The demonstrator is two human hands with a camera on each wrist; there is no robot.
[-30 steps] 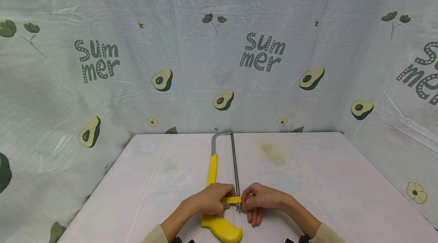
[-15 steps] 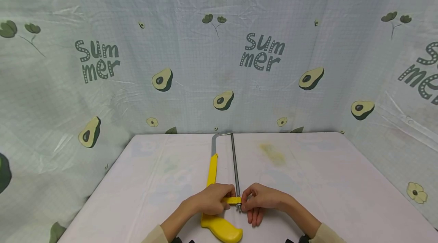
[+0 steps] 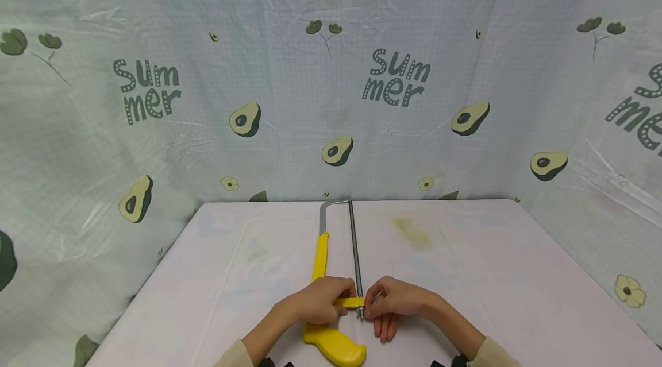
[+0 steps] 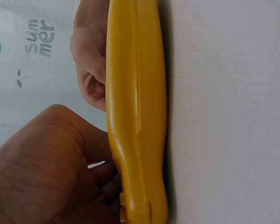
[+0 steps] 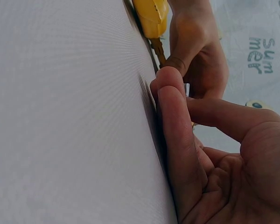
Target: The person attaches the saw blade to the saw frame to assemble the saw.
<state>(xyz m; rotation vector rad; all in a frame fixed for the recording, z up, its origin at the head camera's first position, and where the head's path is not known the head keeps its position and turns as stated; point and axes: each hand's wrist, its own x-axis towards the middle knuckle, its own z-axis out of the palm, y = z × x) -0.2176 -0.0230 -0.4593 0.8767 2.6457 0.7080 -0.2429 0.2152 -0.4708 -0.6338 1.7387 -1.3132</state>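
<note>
A hacksaw with a yellow handle lies on the table, its grey frame and metal blade pointing away from me. My left hand grips the yellow crossbar between handle and blade. At the near end of the blade sits a small metal wing nut. Thumb and index finger of my right hand are curled in at this wing nut, while the other fingers extend down to the table. In the left wrist view the yellow handle hides part of both hands.
The table has a pale cover with a faint yellowish stain right of the saw. A printed curtain with avocados and lettering hangs behind the table and along both sides.
</note>
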